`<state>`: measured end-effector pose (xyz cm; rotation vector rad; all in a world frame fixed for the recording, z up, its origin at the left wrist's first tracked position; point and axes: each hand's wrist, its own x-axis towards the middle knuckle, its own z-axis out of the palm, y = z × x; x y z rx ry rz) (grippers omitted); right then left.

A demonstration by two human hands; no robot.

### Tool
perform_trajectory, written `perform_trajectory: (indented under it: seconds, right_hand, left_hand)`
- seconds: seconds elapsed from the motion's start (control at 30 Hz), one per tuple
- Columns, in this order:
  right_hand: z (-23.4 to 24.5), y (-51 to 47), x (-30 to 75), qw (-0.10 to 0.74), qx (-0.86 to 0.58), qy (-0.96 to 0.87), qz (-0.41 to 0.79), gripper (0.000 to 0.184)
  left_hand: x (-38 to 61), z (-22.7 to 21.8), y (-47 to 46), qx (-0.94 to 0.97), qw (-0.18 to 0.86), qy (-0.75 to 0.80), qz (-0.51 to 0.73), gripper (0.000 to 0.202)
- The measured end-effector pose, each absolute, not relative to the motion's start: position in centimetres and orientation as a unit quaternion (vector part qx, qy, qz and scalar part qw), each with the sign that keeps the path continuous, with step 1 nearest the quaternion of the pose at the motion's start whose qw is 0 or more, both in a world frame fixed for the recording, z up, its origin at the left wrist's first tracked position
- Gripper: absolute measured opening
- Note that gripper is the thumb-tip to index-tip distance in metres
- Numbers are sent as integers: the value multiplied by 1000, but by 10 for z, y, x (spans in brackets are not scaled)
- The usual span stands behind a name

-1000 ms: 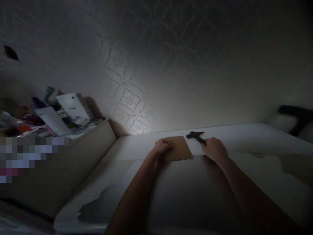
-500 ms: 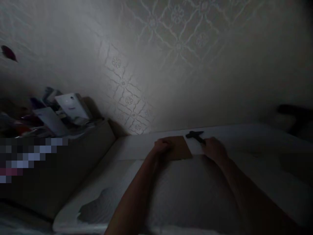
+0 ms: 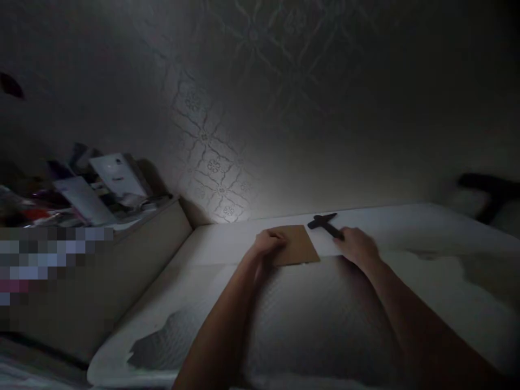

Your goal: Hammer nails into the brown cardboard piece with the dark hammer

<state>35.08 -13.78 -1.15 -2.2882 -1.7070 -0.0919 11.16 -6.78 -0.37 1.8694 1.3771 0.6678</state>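
My right hand (image 3: 357, 246) is closed round the handle of a dark hammer (image 3: 324, 222). The hammer's head is just above or on the white surface, past the right edge of a flat brown board (image 3: 303, 246); I cannot tell whether it touches. On the board's left part rests my left hand (image 3: 268, 241), its fingers curled and drawn together over the top. What those fingers pinch, if anything, is too small and dark to make out. The board lies flat on the pale table (image 3: 221, 244), a little in front of the wall.
A cabinet (image 3: 150, 265) on the left carries clutter, including a white box (image 3: 118, 176) leaning against other items. Patterned wallpaper (image 3: 215, 162) rises behind the table. A dark object (image 3: 489, 189) juts in at the right. A worn grey patch (image 3: 162, 346) marks the table's front left.
The wall looks darker and the table and hands brighter. Both hands, the hammer and the board stay almost where they were.
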Motion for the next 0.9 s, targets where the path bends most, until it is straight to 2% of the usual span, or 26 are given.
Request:
perform_trajectory:
  seconds: [0.43, 0.9]
  right_hand:
    - [9, -147, 334, 255, -716, -650, -24, 30]
    - [8, -146, 332, 288, -631, -721, -12, 30]
  left_hand:
    - [113, -6, -66, 715, 356, 541, 263, 16]
    - [109, -2, -69, 720, 415, 489, 266, 15]
